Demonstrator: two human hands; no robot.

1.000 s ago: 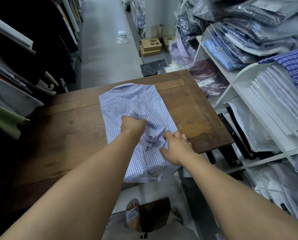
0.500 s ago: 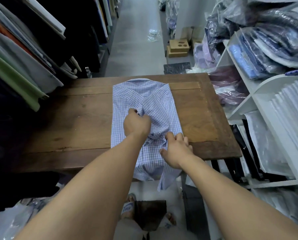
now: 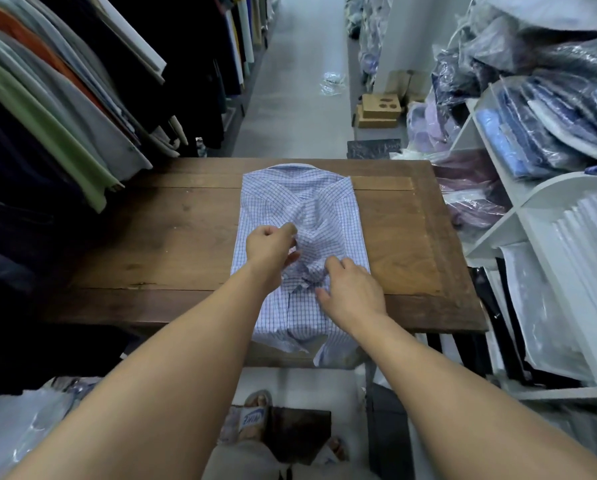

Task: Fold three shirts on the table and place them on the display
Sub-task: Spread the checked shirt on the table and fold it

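From the head camera, a blue and white checked shirt [image 3: 310,209] lies flat in the middle of a brown wooden desk [image 3: 158,244]. Its collar end is at the far side, and its bottom end hangs a little over the near edge. The sides are folded in, and the cloth is bunched and wrinkled in the middle. The left hand [image 3: 271,252] pinches a fold of the shirt near the bunch. The right hand [image 3: 354,294] rests on the shirt just beside it, with thumb and fingers spread apart and the fingertips touching the crumpled cloth. On the left, hanging clothes [image 3: 65,109] in green, grey, orange and dark colours reach over the desk's corner. A grey floor [image 3: 290,98] runs away behind the desk, with cardboard boxes [image 3: 376,109] on it. On the right stand white shelves [image 3: 539,188]. The top ones hold clear plastic bags [image 3: 549,112] with folded blue and dark shirts inside. Lower down is a row of flat white packs [image 3: 594,230]. Under the desk, a foot in a sandal [image 3: 252,415] shows.
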